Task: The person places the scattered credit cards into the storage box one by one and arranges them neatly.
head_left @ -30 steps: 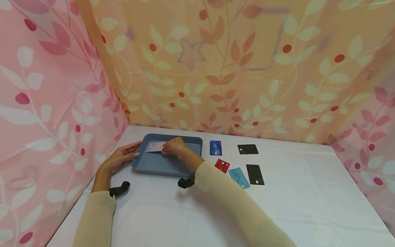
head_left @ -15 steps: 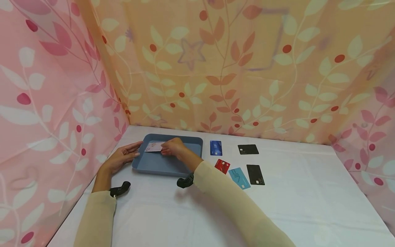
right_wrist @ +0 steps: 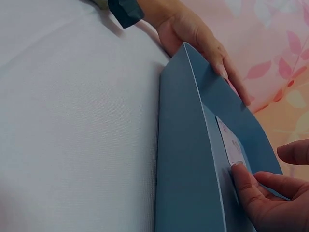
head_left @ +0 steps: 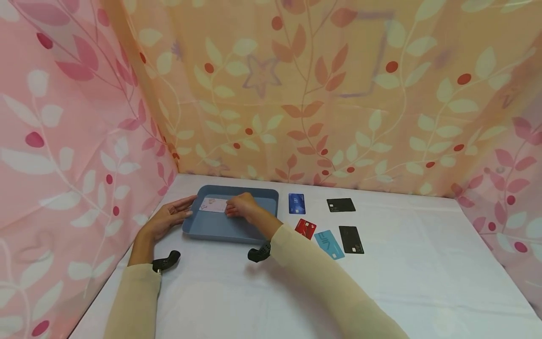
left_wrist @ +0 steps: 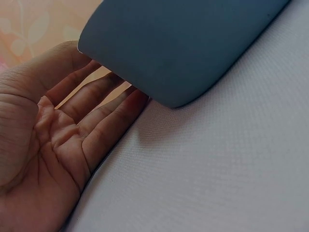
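Observation:
A pale pink patterned card (head_left: 213,205) lies flat in the upper left part of the blue-grey tray (head_left: 230,235). At the card's right edge is my right hand (head_left: 242,205). In the right wrist view, a fingertip of the right hand (right_wrist: 270,198) touches the near end of the card (right_wrist: 230,142), and the fingers are spread apart. My left hand (head_left: 167,220) rests against the tray's left side with its fingers fairly straight. Up close in the left wrist view, the left hand (left_wrist: 58,125) touches the tray's outer wall (left_wrist: 164,53); its fingertips are partly hidden.
Right of the tray lie a dark blue card (head_left: 297,204), a red card (head_left: 306,228), a light blue card (head_left: 329,244) and two black cards, one behind (head_left: 341,205) and one nearer (head_left: 351,239). Floral cloth (head_left: 322,94) hangs behind the white tabletop (head_left: 423,263).
The pink card now lies flat on the tray floor, and my right hand has drawn slightly to the right from it. My left hand stays at the tray's left side.

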A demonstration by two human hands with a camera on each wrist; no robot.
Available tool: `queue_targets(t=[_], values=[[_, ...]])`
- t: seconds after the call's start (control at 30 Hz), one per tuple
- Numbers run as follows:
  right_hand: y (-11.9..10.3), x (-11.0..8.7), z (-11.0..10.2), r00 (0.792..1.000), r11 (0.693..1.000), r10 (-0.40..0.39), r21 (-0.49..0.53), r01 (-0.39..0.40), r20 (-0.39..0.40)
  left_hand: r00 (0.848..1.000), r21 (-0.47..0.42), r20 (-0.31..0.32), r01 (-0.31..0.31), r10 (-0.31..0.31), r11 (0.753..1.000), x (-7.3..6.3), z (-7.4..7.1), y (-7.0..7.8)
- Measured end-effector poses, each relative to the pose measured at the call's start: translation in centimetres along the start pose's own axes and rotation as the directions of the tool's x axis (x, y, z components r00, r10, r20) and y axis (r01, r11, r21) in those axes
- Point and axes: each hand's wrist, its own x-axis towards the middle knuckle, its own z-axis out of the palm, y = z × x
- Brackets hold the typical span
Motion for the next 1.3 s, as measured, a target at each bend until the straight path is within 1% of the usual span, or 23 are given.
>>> queue_targets(t=[0.07,0.2,0.33,0.47,0.73,0.97,1.13,1.3], values=[[0.1,-0.2,-0.3,1.0,1.0,-0.007,-0.002,0.007,-0.001,1.0,-0.001,0.003,0.001,-0.001,1.0,0.1,0.1,-0.1],[-0.1,-1.0,-0.5,0.999,0.999,-0.027,-0.037,0.028,0.036,1.0,-0.004,-0.001,0.002,-0.002,1.0,0.2,0.3,-0.2],[-0.7,-2.1,-0.6,0.997,0.996,-0.04,-0.075,0.045,0.066,1.0,-0.008,0.004,-0.007,0.007,1.0,0.3,0.3,-0.1],[-1.2,-3.7,-0.8,0.993,0.99,-0.062,-0.119,0.074,0.098,1.0,0.001,0.009,-0.011,0.011,1.0,0.3,0.4,0.0],[-1.1,-6.6,-1.8,0.972,0.967,-0.129,-0.192,0.167,0.196,1.0,0.03,0.016,-0.011,0.01,0.999,0.1,0.0,-0.2],[-1.4,-9.0,-2.7,0.948,0.945,-0.176,-0.224,0.238,0.266,1.0,0.024,-0.004,0.002,-0.002,1.0,-0.1,-0.1,-0.1],[-1.6,-10.7,-3.8,0.936,0.935,-0.195,-0.232,0.267,0.292,1.0,0.023,0.008,-0.006,0.006,1.0,-0.1,-0.1,-0.3],[-2.0,-12.6,-5.2,0.929,0.915,-0.221,-0.267,0.302,0.296,1.0,0.023,0.008,-0.008,0.007,1.0,0.1,-0.1,-0.3]])
